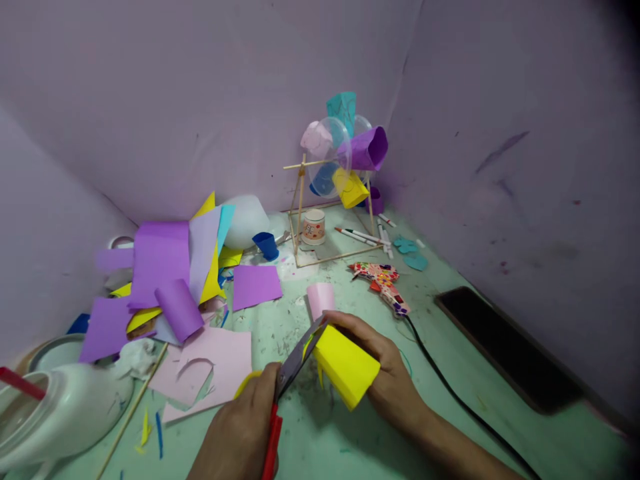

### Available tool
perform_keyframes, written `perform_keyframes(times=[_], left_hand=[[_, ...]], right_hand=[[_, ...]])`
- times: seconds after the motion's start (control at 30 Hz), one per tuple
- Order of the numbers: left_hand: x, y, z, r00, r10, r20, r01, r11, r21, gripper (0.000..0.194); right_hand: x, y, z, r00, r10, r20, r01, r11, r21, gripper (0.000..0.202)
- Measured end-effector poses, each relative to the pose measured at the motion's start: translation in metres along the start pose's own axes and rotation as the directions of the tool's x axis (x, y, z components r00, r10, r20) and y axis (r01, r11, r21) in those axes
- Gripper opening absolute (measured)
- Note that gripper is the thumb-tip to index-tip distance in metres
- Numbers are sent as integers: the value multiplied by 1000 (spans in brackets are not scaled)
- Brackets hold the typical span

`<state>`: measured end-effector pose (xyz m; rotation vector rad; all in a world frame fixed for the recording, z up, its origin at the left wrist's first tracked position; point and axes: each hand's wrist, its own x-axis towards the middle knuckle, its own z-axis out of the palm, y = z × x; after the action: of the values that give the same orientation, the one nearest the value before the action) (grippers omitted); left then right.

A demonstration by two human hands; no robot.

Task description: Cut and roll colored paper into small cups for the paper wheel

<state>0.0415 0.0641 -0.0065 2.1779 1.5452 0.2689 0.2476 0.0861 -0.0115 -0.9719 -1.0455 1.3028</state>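
Note:
My left hand (245,420) grips a pair of scissors (300,357) with red and yellow handles. Their blades reach up to the edge of a yellow paper cup (347,367), where a thin yellow strip hangs down. That cup lies tilted in my right hand (383,370), whose fingers wrap behind and over its far end. Just beyond my fingertips a pink paper cup (321,298) stands on the table, its lower part hidden by my hand.
A stick frame (301,220) carries a plastic-disc wheel with coloured paper cups at the back. A patterned glue gun (383,283) with a black cord and a dark phone (505,347) lie to the right. Paper sheets (160,257) and a white jar (75,413) crowd the left.

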Motion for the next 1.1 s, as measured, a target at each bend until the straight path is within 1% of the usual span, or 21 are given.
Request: perform_keyframes(times=[0.1, 0.17, 0.27, 0.33, 0.4, 0.57, 0.8, 0.97, 1.1], left_hand=[[2, 1, -1, 998, -9, 57, 7, 1000, 24, 63], [3, 3, 0, 998, -14, 65, 12, 999, 33, 65], [3, 5, 1, 997, -32, 70, 29, 998, 51, 65], [4, 7, 2, 996, -50, 69, 46, 997, 65, 63], [6, 8, 3, 996, -66, 68, 60, 995, 78, 60], [11, 9, 4, 993, -100, 70, 91, 987, 130, 56], [9, 5, 3, 986, -143, 84, 122, 969, 216, 55], [7, 3, 3, 981, -164, 98, 137, 962, 237, 59], [6, 2, 0, 980, -165, 114, 133, 961, 241, 59]], right_hand=[[1, 2, 2, 991, 132, 2, -128, 958, 257, 39], [0, 4, 4, 987, 158, 3, -150, 934, 325, 37], [-3, 5, 4, 995, 95, 17, -96, 962, 256, 39], [-5, 6, 4, 998, 37, 55, -47, 979, 198, 48], [-7, 7, 3, 996, 5, 92, -19, 989, 149, 56], [-6, 8, 1, 993, 0, 114, -6, 998, 59, 63], [-4, 8, -1, 993, -4, 120, 7, 1000, -29, 65], [-3, 7, -3, 993, 7, 119, 2, 997, -80, 68], [-2, 6, -5, 991, -14, 133, 30, 993, -113, 71]])
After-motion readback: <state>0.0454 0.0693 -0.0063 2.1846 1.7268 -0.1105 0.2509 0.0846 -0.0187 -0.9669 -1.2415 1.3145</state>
